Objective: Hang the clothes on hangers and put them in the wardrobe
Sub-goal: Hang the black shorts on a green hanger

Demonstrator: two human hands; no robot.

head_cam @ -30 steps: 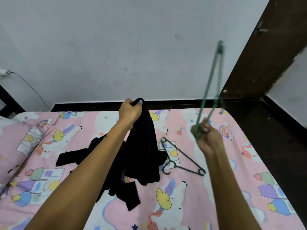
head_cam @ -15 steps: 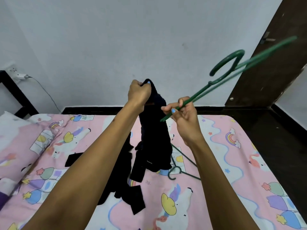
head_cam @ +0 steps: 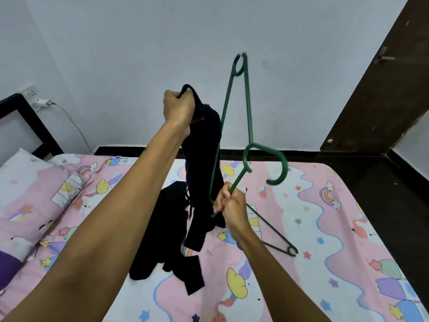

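Observation:
My left hand [head_cam: 177,108] grips the top of a black garment [head_cam: 204,145] and holds it up above the bed; its lower part trails onto the sheet. My right hand [head_cam: 232,203] grips a green plastic hanger [head_cam: 248,117] by one end, just right of the hanging cloth. The hanger stands nearly upright, its hook [head_cam: 276,168] pointing right and down. More black clothing [head_cam: 167,231] lies in a heap on the bed below my left arm. A second green hanger [head_cam: 276,238] lies flat on the sheet behind my right wrist.
The bed [head_cam: 325,228] has a pink cartoon sheet, with a pillow [head_cam: 30,189] at the left. A dark wooden door [head_cam: 380,89] stands at the right, over dark floor. A charger and cable [head_cam: 44,103] hang on the white wall at left.
My right hand dropped from beside the left hand to lower down and swung the hanger from pointing up-right to nearly upright. The garment stays raised in my left hand.

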